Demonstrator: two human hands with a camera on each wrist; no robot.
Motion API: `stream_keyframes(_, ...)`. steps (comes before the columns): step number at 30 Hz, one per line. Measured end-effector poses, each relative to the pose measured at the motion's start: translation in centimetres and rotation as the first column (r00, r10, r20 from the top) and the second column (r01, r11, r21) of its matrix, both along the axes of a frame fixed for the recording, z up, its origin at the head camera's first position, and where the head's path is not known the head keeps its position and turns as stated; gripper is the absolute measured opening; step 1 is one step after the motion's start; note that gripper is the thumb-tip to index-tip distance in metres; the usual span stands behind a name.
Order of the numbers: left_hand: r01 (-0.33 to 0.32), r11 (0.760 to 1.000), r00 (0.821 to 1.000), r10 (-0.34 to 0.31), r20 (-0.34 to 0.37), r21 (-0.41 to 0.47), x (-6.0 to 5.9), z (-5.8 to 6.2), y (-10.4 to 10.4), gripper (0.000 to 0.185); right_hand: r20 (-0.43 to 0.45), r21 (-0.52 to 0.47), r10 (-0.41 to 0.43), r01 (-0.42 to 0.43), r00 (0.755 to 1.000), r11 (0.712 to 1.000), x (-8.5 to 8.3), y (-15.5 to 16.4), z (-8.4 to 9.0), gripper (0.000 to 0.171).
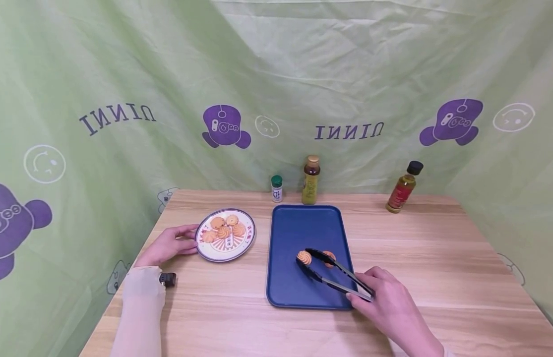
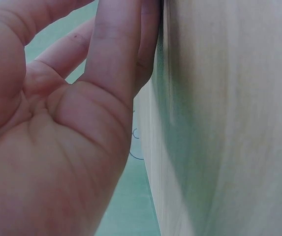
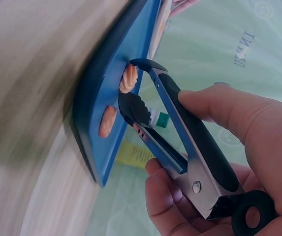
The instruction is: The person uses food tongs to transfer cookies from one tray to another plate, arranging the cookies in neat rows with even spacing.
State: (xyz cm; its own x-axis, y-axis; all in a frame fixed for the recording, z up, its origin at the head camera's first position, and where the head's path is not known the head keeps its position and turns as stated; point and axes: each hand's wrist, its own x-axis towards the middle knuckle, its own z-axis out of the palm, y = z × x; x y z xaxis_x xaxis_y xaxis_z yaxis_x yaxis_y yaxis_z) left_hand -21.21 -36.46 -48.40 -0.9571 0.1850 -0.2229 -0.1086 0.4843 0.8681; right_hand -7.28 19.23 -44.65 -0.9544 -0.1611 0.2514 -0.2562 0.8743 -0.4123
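Observation:
My right hand (image 1: 385, 297) grips metal kitchen tongs (image 3: 200, 142) with black tips. Those tips lie on either side of a swirled cookie (image 1: 304, 257) over the blue tray (image 1: 303, 223); whether they squeeze it, I cannot tell. A second cookie (image 3: 108, 121) lies on the tray, partly behind one tong arm in the head view. At the left, my left hand (image 1: 166, 244) touches the near-left rim of a decorated white plate (image 1: 222, 256) with extended fingers. Several cookies (image 1: 224, 232) are grouped on the plate's upper part. The left wrist view shows palm and fingers beside the tabletop.
Behind the tray stand a green-capped shaker (image 1: 276, 189) and a bottle with a tan cap (image 1: 310, 181). A black-capped bottle (image 1: 403, 188) stands at the back right. The wooden table (image 1: 214, 307) ends against a green printed curtain (image 1: 267, 59).

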Motion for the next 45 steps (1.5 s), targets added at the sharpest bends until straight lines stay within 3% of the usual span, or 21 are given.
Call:
stream_keyframes(6,0.005,1.0,1.0,-0.006,0.001,0.028,0.2,0.1,0.1,0.069,0.016,-0.036,0.017,-0.016,1.0,0.999,-0.7,-0.8,0.1,0.04)
stream_keyframes(14,-0.002,1.0,1.0,0.002,0.003,0.027,0.2,0.2,0.2,0.068,0.001,-0.083,0.063,-0.063,0.998,0.995,-3.1,-3.1,0.2,0.038)
stream_keyframes(28,-0.009,1.0,1.0,0.009,0.007,0.012,0.1,-0.1,0.0,0.07,0.053,-0.179,0.178,-0.166,0.983,0.97,-6.2,-10.0,1.2,0.04)
stream_keyframes(39,0.011,1.0,1.0,-0.011,-0.008,0.026,0.1,-0.1,-0.2,0.07,0.019,-0.144,0.315,-0.309,0.949,0.94,-7.7,-16.1,1.1,0.039)
stream_keyframes(45,0.012,1.0,1.0,-0.012,-0.004,0.027,0.1,0.1,0.0,0.07,0.018,-0.117,0.332,-0.328,0.943,0.937,-8.1,-17.9,0.6,0.035)
